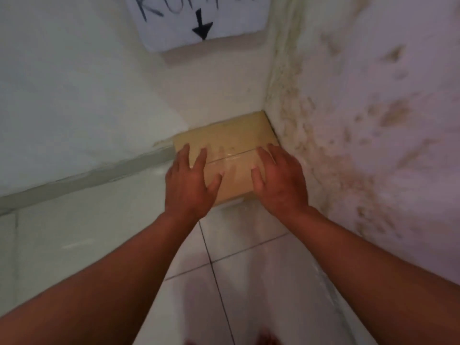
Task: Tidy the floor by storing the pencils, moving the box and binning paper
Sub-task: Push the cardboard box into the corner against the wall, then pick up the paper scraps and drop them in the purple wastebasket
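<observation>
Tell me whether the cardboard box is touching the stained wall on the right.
Touching. The head view shows the cardboard box pushed into the corner, its right edge flush against the stained wall with no visible floor between them.

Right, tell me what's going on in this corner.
A person has both hands spread flat on a tan cardboard box that sits on the tiled floor, tucked into the corner where two walls meet. The left hand and right hand rest on its top with straight fingers, not gripping. A paper sign with a downward arrow hangs on the wall above the box. No pencils or loose paper are in view.
</observation>
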The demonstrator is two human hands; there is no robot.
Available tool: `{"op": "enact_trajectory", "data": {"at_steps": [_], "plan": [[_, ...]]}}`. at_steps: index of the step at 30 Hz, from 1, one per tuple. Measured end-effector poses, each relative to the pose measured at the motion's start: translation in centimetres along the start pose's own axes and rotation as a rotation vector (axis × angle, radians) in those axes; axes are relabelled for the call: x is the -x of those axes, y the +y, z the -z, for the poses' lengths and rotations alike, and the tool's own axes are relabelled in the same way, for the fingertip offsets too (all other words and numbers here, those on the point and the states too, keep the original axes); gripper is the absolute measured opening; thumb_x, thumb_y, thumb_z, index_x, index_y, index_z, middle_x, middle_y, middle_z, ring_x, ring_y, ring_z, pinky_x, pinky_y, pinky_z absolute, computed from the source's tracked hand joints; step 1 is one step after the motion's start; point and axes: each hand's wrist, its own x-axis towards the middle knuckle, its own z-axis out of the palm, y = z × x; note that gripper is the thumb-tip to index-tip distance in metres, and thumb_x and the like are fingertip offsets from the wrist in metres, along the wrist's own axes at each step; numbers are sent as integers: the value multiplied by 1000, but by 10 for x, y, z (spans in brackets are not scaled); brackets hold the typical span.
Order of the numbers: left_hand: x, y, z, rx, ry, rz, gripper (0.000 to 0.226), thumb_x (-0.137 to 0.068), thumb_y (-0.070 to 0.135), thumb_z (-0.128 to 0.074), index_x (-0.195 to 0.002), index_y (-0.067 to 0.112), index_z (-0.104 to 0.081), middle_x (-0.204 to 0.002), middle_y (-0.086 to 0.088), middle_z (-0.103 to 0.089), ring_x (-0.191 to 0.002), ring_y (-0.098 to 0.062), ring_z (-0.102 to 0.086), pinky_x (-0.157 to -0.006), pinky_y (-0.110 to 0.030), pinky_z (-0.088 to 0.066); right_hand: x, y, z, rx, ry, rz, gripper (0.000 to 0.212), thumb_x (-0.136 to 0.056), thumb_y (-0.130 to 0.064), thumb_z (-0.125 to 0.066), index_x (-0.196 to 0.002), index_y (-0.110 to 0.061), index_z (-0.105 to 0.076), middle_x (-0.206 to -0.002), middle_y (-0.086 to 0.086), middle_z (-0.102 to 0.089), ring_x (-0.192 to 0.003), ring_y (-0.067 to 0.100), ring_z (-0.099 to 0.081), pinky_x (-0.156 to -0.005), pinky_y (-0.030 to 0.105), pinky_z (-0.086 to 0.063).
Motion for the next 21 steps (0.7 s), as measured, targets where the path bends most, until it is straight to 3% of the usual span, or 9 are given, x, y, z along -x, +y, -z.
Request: {"op": "enact_trajectory", "data": {"at_steps": [6, 15, 21], "plan": [[15, 64, 151, -20, 33, -216, 54, -86, 43, -53, -130, 13, -63, -131, -19, -60, -121, -39, -57, -101, -51, -45, -12, -49, 152, -79, -24, -2, 37, -94, -26, -50, -124, -8, -61, -119, 12, -64, -110, 31, -59, -92, 44, -49], [24, 177, 405, -15, 130, -411, 51, -87, 39, -55, -131, 15, -62, -129, -14, -61, -120, -37, -56, -99, -48, -46, -54, -142, 408, -100, 103, -46, 44, -92, -33, -49, -130, -15, -59, -127, 6, -63, -117, 27, -58, -96, 44, -48], [20, 223, 512, 40, 181, -511, 51, -92, 39, -57, -139, 17, -56, -137, -11, -57, -129, -33, -50, -104, -46, -40, -66, -189, 511, -112, 208, -76, 45, -95, -35, -46, -133, -15, -57, -130, 6, -62, -122, 25, -56, -100, 44, -46]]}}
